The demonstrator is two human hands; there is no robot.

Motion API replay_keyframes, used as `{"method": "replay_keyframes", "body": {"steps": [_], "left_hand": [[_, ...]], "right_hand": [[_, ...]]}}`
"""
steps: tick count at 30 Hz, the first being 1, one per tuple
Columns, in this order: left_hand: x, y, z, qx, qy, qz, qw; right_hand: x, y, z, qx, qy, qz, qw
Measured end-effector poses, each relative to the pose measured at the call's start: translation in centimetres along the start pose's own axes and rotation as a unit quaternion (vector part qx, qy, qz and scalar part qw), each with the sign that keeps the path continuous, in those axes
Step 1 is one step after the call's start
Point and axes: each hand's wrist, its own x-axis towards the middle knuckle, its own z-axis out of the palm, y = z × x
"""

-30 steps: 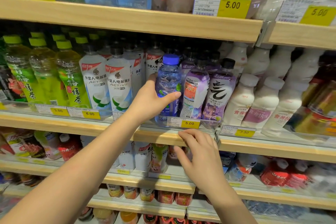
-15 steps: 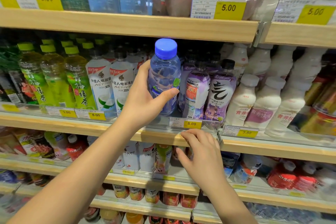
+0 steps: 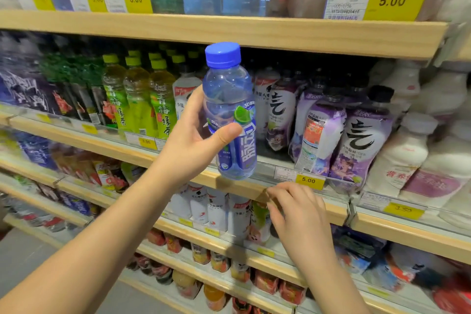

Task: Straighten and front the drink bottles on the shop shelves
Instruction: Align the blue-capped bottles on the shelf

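Note:
My left hand (image 3: 196, 140) grips a clear blue bottle (image 3: 229, 99) with a blue cap and a lime on its label. It holds the bottle upright in the air, in front of the middle shelf (image 3: 254, 188) and off it. Behind the bottle a gap shows in the row, between white bottles (image 3: 184, 94) and purple-labelled bottles (image 3: 318, 132). My right hand (image 3: 295, 214) is lower, fingers loosely curled against the wooden front edge of that shelf, holding nothing.
Green tea bottles (image 3: 137, 99) stand left of the gap and white milk-drink bottles (image 3: 402, 150) to the right. A clear plastic rail with yellow price tags (image 3: 308, 181) runs along the shelf front. Full shelves lie above and below.
My left hand has lifted the blue bottle out of its row and pulled it toward me. The view has swung left. My right hand stays at the shelf edge.

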Motion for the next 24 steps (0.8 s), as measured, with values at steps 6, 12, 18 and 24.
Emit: {"method": "replay_keyframes", "body": {"steps": [6, 12, 18, 24], "left_hand": [[-1.8, 0.9, -3.5, -0.002, 0.017, -0.031, 0.999], [-3.2, 1.2, -9.0, 0.003, 0.011, -0.033, 0.999], [-4.4, 0.9, -16.3, 0.004, 0.002, -0.019, 1.000], [-5.1, 0.3, -24.9, 0.022, -0.005, -0.006, 1.000]], "right_hand": [[1.5, -1.9, 1.4, 0.014, -0.006, -0.029, 0.999], [3.0, -4.7, 2.9, -0.020, -0.030, -0.034, 0.999], [4.2, -9.6, 5.4, -0.073, -0.034, -0.001, 0.997], [6.5, -16.4, 9.0, -0.107, -0.039, 0.003, 0.994]]}}
